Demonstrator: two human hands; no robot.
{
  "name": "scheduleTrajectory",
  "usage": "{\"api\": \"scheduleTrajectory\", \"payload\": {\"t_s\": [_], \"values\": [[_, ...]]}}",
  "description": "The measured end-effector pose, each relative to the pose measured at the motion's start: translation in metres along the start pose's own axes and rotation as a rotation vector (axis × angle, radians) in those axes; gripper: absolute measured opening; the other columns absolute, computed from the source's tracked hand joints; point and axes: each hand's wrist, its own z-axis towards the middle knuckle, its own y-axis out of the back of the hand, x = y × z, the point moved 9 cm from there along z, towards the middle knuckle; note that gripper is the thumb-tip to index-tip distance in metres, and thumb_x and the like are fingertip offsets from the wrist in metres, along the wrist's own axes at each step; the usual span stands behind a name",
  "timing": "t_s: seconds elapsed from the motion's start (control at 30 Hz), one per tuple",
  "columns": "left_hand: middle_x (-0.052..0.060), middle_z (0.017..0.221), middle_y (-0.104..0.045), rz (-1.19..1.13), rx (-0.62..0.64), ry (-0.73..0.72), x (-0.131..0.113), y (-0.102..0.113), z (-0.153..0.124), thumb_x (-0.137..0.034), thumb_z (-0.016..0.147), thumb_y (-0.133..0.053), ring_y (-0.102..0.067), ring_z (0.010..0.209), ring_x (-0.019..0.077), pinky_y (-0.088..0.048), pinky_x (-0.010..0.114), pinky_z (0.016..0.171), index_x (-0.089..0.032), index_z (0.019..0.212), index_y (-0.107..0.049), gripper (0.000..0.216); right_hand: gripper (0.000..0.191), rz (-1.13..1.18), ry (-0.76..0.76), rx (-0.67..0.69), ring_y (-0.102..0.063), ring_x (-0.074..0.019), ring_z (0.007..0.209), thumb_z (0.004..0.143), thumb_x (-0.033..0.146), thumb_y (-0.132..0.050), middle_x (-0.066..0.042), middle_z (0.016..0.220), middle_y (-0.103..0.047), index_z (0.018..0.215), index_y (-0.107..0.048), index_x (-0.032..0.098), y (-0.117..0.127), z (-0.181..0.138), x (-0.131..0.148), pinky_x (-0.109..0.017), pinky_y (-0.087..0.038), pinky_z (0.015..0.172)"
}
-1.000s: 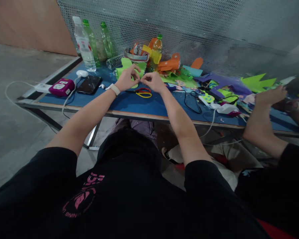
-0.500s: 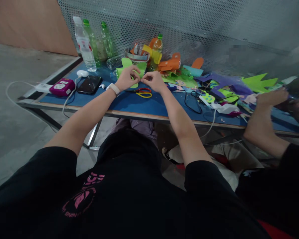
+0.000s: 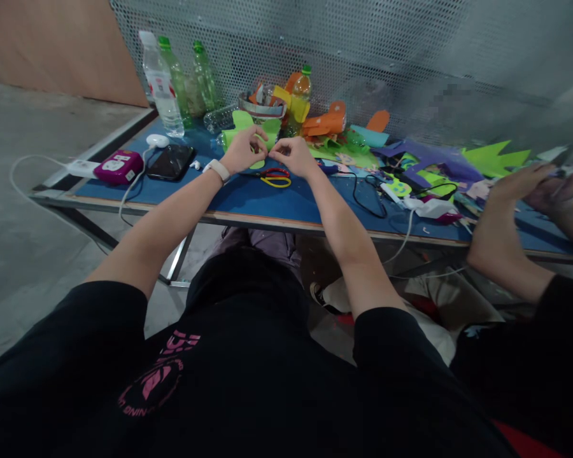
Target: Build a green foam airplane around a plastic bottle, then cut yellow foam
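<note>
My left hand (image 3: 243, 150) and my right hand (image 3: 293, 156) meet fingertip to fingertip above the blue tabletop (image 3: 248, 202). Each pinches with thumb and forefinger; whatever lies between the tips is too small to make out. Just behind them a plastic bottle wrapped in light green paper (image 3: 242, 121) lies on its side, with rounded paper flaps standing up. My left hand partly covers it. Scissors with red and yellow handles (image 3: 275, 178) lie on the table below my hands.
Upright bottles (image 3: 165, 95) stand at the back left. A phone (image 3: 172, 163) and a magenta power cube (image 3: 119, 167) lie at left. Orange paper-covered bottle (image 3: 327, 123), purple paper scraps (image 3: 432, 162) and cables spread rightward. A co-worker's hand (image 3: 520, 182) is at far right.
My two hands stay almost in the same place, fingertips still together. At the far right the co-worker's hands have shifted, and clear material shows near them.
</note>
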Motion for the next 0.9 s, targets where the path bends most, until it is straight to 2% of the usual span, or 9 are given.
{"api": "scheduleTrajectory", "payload": {"t_s": [0.13, 0.23, 0.43, 0.6, 0.7, 0.83, 0.9], "values": [[0.007, 0.090, -0.083, -0.021, -0.008, -0.009, 0.005, 0.001, 0.001, -0.018, 0.093, -0.112, -0.090, 0.102, 0.0385, -0.076, 0.056, 0.105, -0.027, 0.115, -0.071, 0.047, 0.067, 0.039, -0.010, -0.013, -0.085, -0.0398, 0.103, 0.102, 0.094, -0.098, -0.012, 0.095, -0.083, 0.101, -0.084, 0.029, 0.001, 0.000, -0.001, -0.065, -0.079, 0.110], [0.007, 0.090, -0.085, -0.038, -0.013, -0.008, 0.002, 0.001, 0.000, -0.020, 0.091, -0.116, -0.090, 0.098, 0.0373, -0.077, 0.055, 0.105, -0.028, 0.112, -0.068, 0.052, 0.072, 0.052, -0.004, -0.007, -0.086, -0.0425, 0.109, 0.099, 0.100, -0.097, -0.015, 0.103, -0.086, 0.104, -0.086, 0.029, 0.001, 0.001, -0.003, -0.070, -0.079, 0.113], [0.008, 0.090, -0.085, -0.106, -0.016, 0.033, -0.004, 0.002, -0.004, -0.024, 0.089, -0.119, -0.091, 0.101, 0.0385, -0.078, 0.058, 0.105, -0.029, 0.111, -0.067, 0.057, 0.067, 0.036, 0.038, -0.035, -0.086, -0.0409, 0.107, 0.096, 0.089, -0.106, -0.018, 0.116, -0.090, 0.112, -0.089, 0.026, 0.004, -0.001, 0.004, -0.074, -0.079, 0.117], [0.009, 0.094, -0.087, -0.152, -0.005, 0.095, 0.001, 0.003, -0.004, -0.025, 0.090, -0.121, -0.093, 0.112, 0.0419, -0.079, 0.058, 0.105, -0.027, 0.121, -0.073, 0.057, 0.066, 0.005, 0.081, -0.048, -0.088, -0.0413, 0.110, 0.096, 0.089, -0.108, -0.015, 0.115, -0.090, 0.116, -0.091, 0.028, 0.005, -0.003, 0.017, -0.070, -0.081, 0.113], [0.013, 0.101, -0.088, -0.167, -0.007, 0.133, 0.006, 0.004, -0.004, -0.031, 0.092, -0.124, -0.093, 0.117, 0.0450, -0.081, 0.061, 0.106, -0.025, 0.125, -0.077, 0.058, 0.065, -0.005, 0.109, -0.067, -0.089, -0.0412, 0.110, 0.099, 0.091, -0.105, -0.014, 0.116, -0.089, 0.116, -0.092, 0.029, 0.006, -0.001, 0.013, -0.068, -0.081, 0.111], [0.014, 0.097, -0.086, -0.211, 0.001, 0.121, 0.009, 0.002, -0.003, -0.031, 0.088, -0.125, -0.093, 0.119, 0.0467, -0.081, 0.066, 0.113, -0.023, 0.115, -0.078, 0.055, 0.072, 0.021, 0.093, -0.065, -0.089, -0.0390, 0.102, 0.101, 0.100, -0.096, -0.013, 0.114, -0.087, 0.111, -0.090, 0.029, 0.003, 0.000, 0.006, -0.068, -0.081, 0.107], [0.011, 0.093, -0.085, -0.213, 0.013, 0.090, 0.011, 0.002, -0.001, -0.028, 0.084, -0.125, -0.093, 0.117, 0.0452, -0.081, 0.066, 0.114, -0.025, 0.108, -0.076, 0.055, 0.078, 0.047, 0.067, -0.046, -0.086, -0.0369, 0.096, 0.096, 0.107, -0.094, -0.011, 0.107, -0.083, 0.109, -0.087, 0.029, 0.001, 0.000, 0.006, -0.066, -0.080, 0.103]]}}
